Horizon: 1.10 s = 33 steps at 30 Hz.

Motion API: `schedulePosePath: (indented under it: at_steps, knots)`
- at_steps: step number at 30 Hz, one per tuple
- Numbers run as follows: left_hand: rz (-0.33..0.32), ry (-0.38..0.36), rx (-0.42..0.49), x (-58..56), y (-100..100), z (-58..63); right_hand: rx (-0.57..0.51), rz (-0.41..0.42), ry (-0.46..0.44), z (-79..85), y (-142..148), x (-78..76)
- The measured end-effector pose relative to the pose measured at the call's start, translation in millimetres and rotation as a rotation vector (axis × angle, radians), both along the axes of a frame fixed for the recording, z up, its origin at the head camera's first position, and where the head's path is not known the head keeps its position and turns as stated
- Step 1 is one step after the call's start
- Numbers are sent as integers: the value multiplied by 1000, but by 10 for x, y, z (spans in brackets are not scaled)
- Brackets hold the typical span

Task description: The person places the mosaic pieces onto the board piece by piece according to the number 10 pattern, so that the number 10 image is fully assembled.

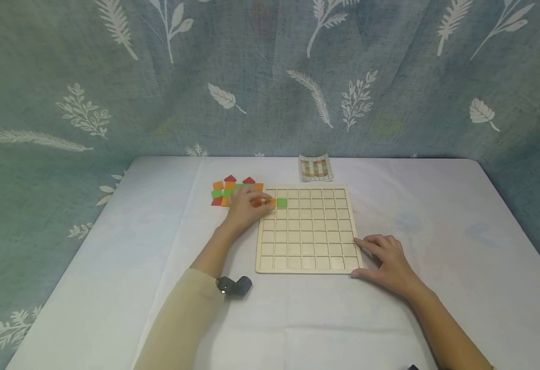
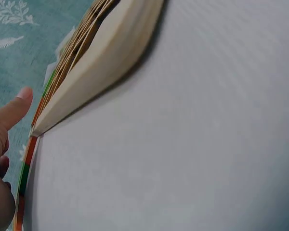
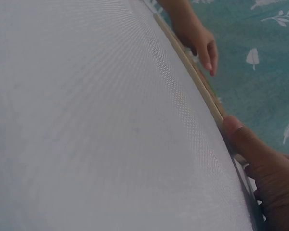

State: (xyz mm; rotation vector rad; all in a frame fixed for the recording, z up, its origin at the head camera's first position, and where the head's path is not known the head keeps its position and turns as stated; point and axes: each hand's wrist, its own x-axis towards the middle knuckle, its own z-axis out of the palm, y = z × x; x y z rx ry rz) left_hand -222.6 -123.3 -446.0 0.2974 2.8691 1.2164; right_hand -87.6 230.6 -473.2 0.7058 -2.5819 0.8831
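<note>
A pale wooden grid board (image 1: 308, 236) lies flat, square cells facing up. My left hand (image 1: 246, 205) is over its back left corner, index finger and thumb pinching the sides of an orange square tile (image 1: 270, 202). That tile is in a cell of the leftmost column. Beside it sits a green square tile (image 1: 282, 203). My right hand (image 1: 390, 262) rests against the front right corner, its index finger touching the right edge and its thumb the front edge. In the right wrist view the thumb (image 3: 233, 126) lies along the board's rim.
Left of the board, partly under my left hand, is a cluster of orange, green and red tiles (image 1: 217, 194), some triangular. A patterned card (image 1: 316, 168) lies behind the board. White cloth covers the table (image 1: 297, 318). A leaf-print curtain (image 1: 260, 77) hangs behind.
</note>
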Motion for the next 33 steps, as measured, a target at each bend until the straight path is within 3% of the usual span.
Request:
schedulePosePath:
  at_steps: [17,25,33]
  knots:
    - [60,65,-52,226,-549,-10,6,0,0,4,-10,0]
    - [97,84,-85,233,-802,-22,6,-1,-5,20,-13,3]
    - [122,39,-125,217,-903,-96,7,-6,-2,24,-5,2]
